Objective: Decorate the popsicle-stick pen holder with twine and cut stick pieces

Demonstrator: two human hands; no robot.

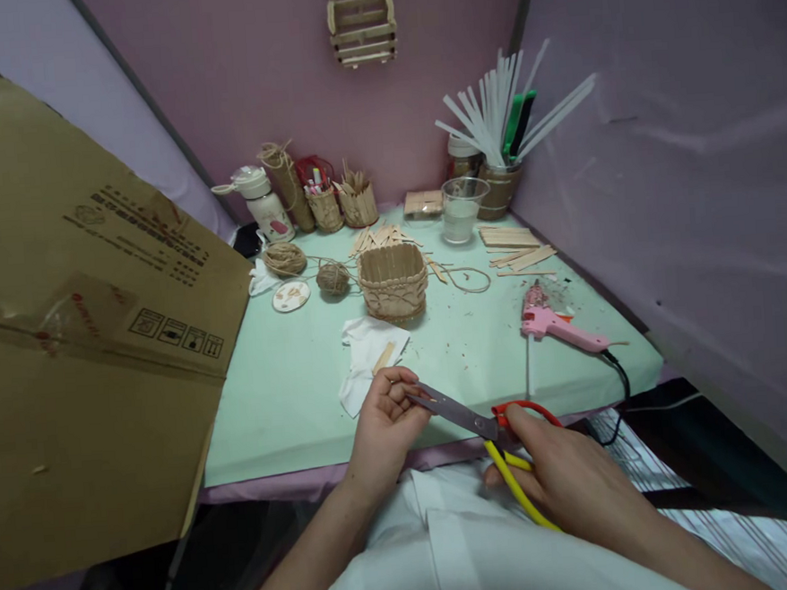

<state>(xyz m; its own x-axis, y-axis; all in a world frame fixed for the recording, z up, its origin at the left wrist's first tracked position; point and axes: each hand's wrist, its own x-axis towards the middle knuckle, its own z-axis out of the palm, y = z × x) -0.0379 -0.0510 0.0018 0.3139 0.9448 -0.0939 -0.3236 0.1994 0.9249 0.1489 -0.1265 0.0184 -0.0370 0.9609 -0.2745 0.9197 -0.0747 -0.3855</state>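
I am holding the scissors point(473, 424) at the near edge of the counter point(286, 401), well in front of the basket point(393, 281). My right hand point(568, 480) is gripping the handles, the fingers closed through the red and yellow loops. The blades are pointing toward my left hand point(385, 421) and lying almost closed. My left hand is curling its fingers narrowly at the blade tips; I cannot tell what, if anything, they are pinching there.

Positions relative to the basket:
- A white tissue point(367, 355) with a short stick point(383, 358) on it is lying just in front, between the basket and my left hand.
- A twine ball point(332, 279) is sitting just to its left.
- A pink glue gun point(557, 322) is lying to its right and nearer me, its cord running off the counter edge.
- A plastic cup point(461, 207) is standing behind it to the right.
- Flat sticks point(515, 246) are lying to its right, beyond the cup.
- A cardboard sheet point(79, 335) is leaning far to its left.
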